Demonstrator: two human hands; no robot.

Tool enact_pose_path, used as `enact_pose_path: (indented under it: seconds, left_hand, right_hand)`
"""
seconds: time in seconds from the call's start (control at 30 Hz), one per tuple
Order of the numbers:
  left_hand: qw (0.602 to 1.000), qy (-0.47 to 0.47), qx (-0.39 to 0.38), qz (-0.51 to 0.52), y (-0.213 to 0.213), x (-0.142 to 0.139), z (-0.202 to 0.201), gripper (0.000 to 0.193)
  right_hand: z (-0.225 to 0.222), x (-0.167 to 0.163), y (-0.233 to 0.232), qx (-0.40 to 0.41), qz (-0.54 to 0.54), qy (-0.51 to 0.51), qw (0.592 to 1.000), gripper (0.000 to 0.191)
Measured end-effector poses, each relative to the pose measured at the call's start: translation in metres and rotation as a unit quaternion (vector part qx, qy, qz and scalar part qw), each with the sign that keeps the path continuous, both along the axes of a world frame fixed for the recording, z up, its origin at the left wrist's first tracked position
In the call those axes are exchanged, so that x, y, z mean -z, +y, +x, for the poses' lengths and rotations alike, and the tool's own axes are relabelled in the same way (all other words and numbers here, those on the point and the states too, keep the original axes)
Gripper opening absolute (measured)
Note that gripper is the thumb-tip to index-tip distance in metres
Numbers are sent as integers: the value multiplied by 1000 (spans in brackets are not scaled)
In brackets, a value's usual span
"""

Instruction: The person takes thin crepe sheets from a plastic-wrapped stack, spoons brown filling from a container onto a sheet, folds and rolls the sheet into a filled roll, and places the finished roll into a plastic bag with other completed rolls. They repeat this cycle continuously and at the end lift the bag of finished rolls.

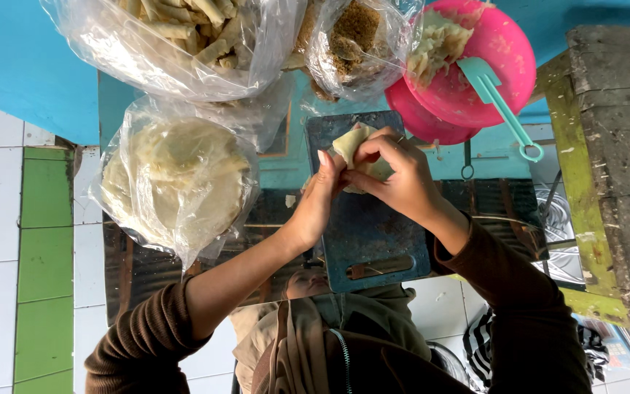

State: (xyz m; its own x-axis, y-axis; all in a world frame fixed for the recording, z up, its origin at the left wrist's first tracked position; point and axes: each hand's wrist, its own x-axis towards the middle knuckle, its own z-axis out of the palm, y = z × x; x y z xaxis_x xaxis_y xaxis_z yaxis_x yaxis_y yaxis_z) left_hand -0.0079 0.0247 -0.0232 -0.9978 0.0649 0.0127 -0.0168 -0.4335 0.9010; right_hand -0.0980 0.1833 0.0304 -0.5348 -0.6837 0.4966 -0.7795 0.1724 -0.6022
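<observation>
From the head camera, your left hand (315, 201) and your right hand (395, 175) meet over the dark blue cutting board (370, 233), both closed on one pale dough wrapper (355, 149). The wrapper sits between your fingertips, folded, its top corner poking out above your right thumb; the fingers of the left hand press its near edge while the right hand wraps around its far side. It is lifted just off the board, not lying flat.

Beside your left hand, a clear plastic bag of round flat wrappers (176, 182) rests on the tabletop (286, 164). Above it lies a bag of finished rolled sticks (184, 33), and next to that a smaller bag of brown crumbly filling (355, 36). Near your right hand stands a pink bowl (504, 58) holding pale filling, with a turquoise spatula (497, 95) lying across its rim.
</observation>
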Motion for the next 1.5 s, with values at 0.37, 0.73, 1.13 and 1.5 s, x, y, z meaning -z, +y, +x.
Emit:
enact_pose_path:
  seconds: [0.37, 0.73, 1.13, 1.5]
  left_hand:
    - [995, -1, -96, -19, 3, 32, -13, 45]
    - [972, -107, -179, 106, -7, 21, -15, 35]
    - [960, -89, -233, 129, -10, 27, -16, 39]
    - [946, -100, -271, 148, -16, 29, -23, 41]
  right_hand:
    - [-12, 18, 13, 7, 14, -80, 997, 13]
    - [-57, 21, 29, 46, -270, -594, 756, 15]
    - [-29, -7, 28, 92, -160, -221, 958, 43]
    - [-9, -21, 22, -64, 273, 61, 958, 65]
